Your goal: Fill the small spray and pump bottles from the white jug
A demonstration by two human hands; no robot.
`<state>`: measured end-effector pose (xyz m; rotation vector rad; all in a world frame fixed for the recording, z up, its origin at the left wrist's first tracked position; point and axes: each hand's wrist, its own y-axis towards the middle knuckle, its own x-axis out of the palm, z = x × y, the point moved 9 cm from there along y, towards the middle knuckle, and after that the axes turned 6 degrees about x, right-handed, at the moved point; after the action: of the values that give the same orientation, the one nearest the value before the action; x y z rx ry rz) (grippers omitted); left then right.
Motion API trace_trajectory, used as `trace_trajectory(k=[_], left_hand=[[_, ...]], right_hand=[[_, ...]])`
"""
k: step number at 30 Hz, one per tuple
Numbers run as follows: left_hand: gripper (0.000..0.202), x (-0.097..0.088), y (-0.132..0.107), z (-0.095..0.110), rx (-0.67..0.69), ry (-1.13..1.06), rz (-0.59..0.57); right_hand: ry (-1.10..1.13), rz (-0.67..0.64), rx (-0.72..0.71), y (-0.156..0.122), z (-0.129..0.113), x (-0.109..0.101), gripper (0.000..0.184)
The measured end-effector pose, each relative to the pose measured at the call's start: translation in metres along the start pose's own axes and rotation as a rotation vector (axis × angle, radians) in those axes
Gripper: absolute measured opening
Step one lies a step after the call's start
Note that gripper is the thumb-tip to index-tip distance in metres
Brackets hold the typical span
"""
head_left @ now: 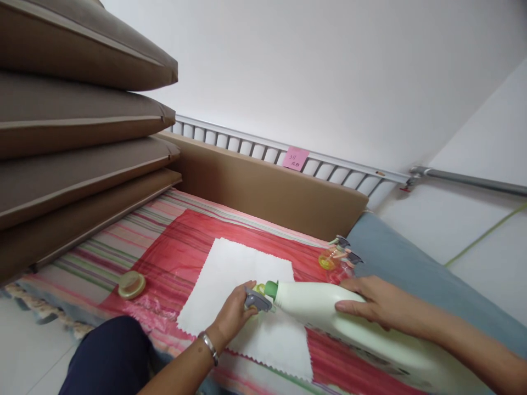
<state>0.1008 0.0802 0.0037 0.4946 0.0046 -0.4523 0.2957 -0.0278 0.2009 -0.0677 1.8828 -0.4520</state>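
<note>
- Head view: your left hand (236, 311) pinches a grey trigger sprayer (257, 300) above the white cloth (247, 260).
- Your right hand (373, 300) grips a tilted pale-green bottle (310, 299) across the cloth's right edge; its green tip (270, 289) is beside the sprayer, contact indeterminate.
- Two small spray bottles (327, 261) are near the red sheet's (173, 258) far-right corner.
- A round container (132, 284) sits at that sheet's left edge.
</note>
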Motion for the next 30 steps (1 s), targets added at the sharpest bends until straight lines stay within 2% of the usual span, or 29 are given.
trace_trajectory(k=[6,14,21,30], left_hand=[[0.06,0.003,0.0,0.001,0.041,0.062,-0.031],[0.063,0.006,0.0,-0.001,0.032,0.109,-0.061],[0.063,0.007,0.0,0.0,0.045,0.125,-0.071],[0.062,0.006,0.0,0.002,0.048,0.124,-0.074]], right_hand=[[0.088,0.055,-0.003,0.0,-0.009,-0.012,0.03],[-0.225,-0.017,-0.06,-0.002,-0.032,-0.013,0.04],[-0.259,-0.037,-0.018,-0.002,-0.032,-0.013,0.041],[-0.263,-0.031,-0.049,-0.002,-0.039,-0.015,0.037]])
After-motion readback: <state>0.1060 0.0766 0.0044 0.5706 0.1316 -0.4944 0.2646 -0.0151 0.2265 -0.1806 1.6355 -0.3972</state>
